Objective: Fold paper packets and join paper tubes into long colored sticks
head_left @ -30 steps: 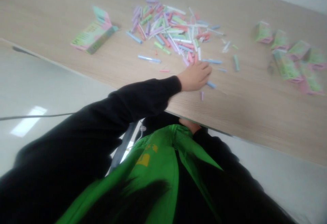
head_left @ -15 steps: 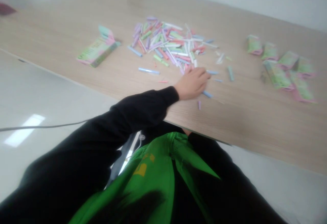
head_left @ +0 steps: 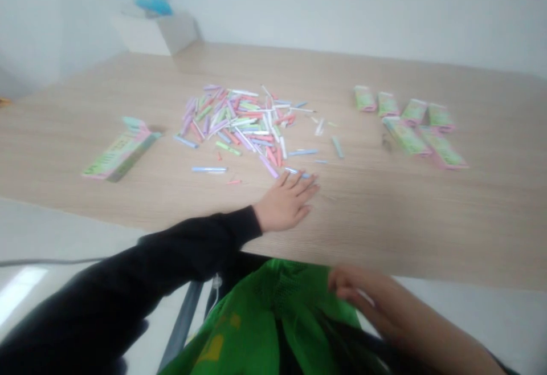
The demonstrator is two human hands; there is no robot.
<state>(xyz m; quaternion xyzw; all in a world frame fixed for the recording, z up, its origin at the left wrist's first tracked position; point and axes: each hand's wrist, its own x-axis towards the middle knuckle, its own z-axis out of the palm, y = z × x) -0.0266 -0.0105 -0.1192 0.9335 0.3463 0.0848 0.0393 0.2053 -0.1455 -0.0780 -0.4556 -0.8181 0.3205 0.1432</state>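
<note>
My left hand (head_left: 287, 201) lies palm down on the table, its fingers spread and pointing right. Its fingertips reach a slim blue stick (head_left: 299, 173); whether they touch it, I cannot tell. What may be under the palm is hidden. Just beyond lies a loose heap of slim pastel sticks (head_left: 243, 118), like small pens or tubes, in purple, green, pink, blue and white. My right hand (head_left: 359, 286) is over my lap by the table's near edge, blurred, with bent fingers. I see no object in it.
An opened green and pink box (head_left: 119, 150) lies left of the heap. Several similar boxes (head_left: 405, 135) lie at the right. A white box (head_left: 149, 33) with something blue on top stands at the back left. Loose sticks (head_left: 337, 147) are scattered around the heap.
My view has swung, so the table sits lower and further left in it. My left hand's fingers have spread out flat. My right hand has come up into view from below the table edge.
</note>
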